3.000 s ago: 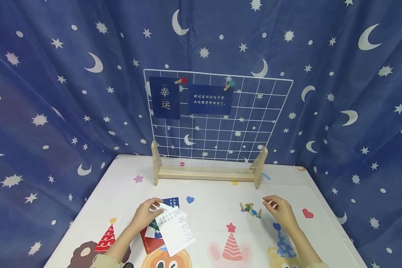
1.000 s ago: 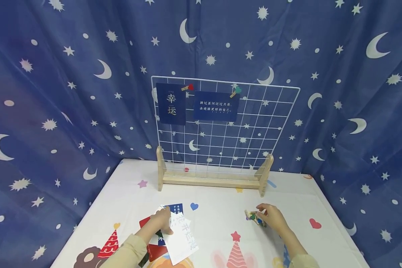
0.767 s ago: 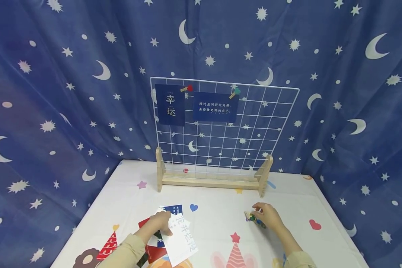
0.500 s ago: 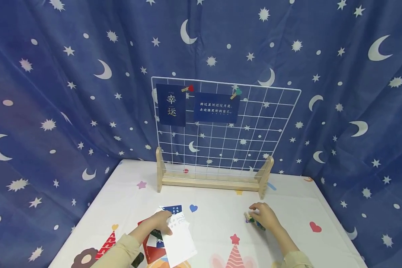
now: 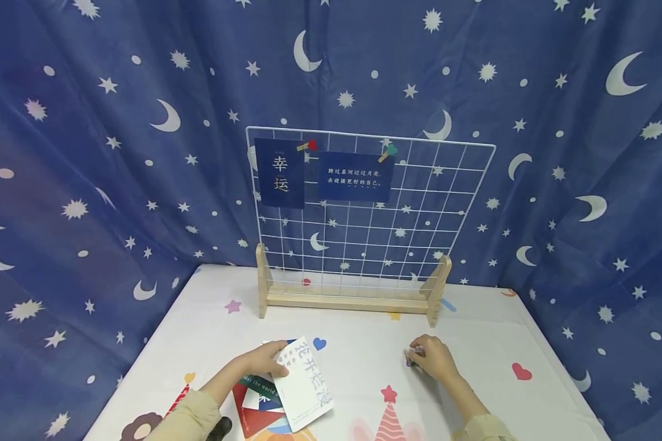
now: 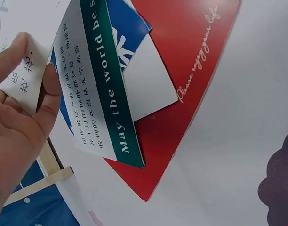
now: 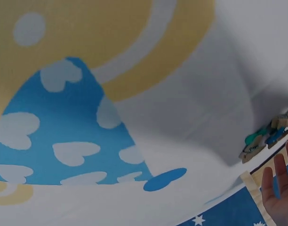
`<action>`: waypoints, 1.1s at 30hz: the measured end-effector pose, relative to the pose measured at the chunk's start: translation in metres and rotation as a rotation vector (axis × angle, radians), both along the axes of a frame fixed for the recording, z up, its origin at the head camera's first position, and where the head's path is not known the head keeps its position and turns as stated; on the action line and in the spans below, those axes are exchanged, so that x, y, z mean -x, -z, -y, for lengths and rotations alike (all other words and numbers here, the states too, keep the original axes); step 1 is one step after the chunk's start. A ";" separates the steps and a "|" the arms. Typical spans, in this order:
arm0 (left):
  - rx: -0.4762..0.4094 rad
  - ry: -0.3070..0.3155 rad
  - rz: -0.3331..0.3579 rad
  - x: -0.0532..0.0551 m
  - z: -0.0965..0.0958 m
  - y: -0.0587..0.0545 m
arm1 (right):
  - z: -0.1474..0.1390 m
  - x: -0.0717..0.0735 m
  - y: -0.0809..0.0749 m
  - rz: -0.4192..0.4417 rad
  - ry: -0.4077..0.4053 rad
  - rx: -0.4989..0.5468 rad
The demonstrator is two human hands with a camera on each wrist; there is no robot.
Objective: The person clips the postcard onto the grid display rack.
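Note:
My left hand (image 5: 267,358) grips a white card (image 5: 303,392) with Chinese lettering, thumb on its face and fingers beneath, as the left wrist view shows. Under it several other cards overlap: a green-banded card (image 6: 116,89), a blue card (image 6: 123,28) and a red card (image 6: 196,56) at the bottom. At the small heap of wooden mini clothespins (image 7: 257,143), my right hand (image 5: 436,358) has its fingertips low over the pile. Its fingers cover most of the clothespins in the head view; I cannot tell whether they pinch one.
A white wire grid (image 5: 364,229) stands behind in a wooden base (image 5: 347,300). Two blue cards hang on it: a tall lettered card (image 5: 280,184) under a red-heart clothespin (image 5: 309,146), and a wide lettered card (image 5: 355,177) under a green-heart clothespin (image 5: 388,152).
My left hand has gone from the pile's top edge to gripping the white card, now tilted up and shifted slightly right. My right hand has moved left, over the clothespins.

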State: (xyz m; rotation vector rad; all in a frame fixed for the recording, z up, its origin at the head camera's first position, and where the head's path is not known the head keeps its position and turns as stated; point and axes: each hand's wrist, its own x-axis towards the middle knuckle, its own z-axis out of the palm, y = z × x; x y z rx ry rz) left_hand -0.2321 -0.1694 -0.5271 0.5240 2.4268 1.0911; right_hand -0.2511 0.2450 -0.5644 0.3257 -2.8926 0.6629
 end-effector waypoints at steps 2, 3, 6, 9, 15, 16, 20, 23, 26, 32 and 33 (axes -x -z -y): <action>-0.012 -0.003 0.000 -0.001 0.002 0.002 | 0.002 -0.002 0.002 -0.009 0.009 -0.010; -0.018 -0.003 0.000 -0.002 0.002 0.004 | 0.003 -0.002 0.002 -0.020 0.009 -0.016; -0.040 -0.009 0.004 -0.001 0.002 0.004 | 0.005 -0.002 0.003 -0.053 0.012 -0.021; -0.062 -0.036 0.011 -0.003 0.002 0.003 | 0.007 -0.001 0.002 -0.068 0.009 -0.020; -0.093 -0.072 -0.024 -0.005 0.003 -0.001 | 0.012 -0.002 0.001 -0.066 0.010 -0.025; -0.100 -0.070 -0.026 -0.005 0.003 -0.001 | 0.012 -0.002 0.001 -0.062 0.012 -0.025; -0.148 -0.065 -0.003 -0.004 0.006 -0.003 | 0.012 -0.004 0.003 -0.041 0.025 -0.027; -0.180 -0.070 -0.013 -0.002 0.007 -0.007 | 0.012 -0.004 0.004 -0.048 0.025 -0.035; -0.179 -0.080 -0.047 0.001 0.006 -0.015 | 0.012 -0.004 0.003 -0.062 0.024 -0.043; -0.179 -0.091 -0.130 0.008 0.000 -0.030 | 0.012 -0.004 0.002 -0.065 0.031 -0.070; -0.190 -0.094 -0.135 0.010 -0.001 -0.031 | 0.012 -0.003 0.003 -0.066 0.030 -0.071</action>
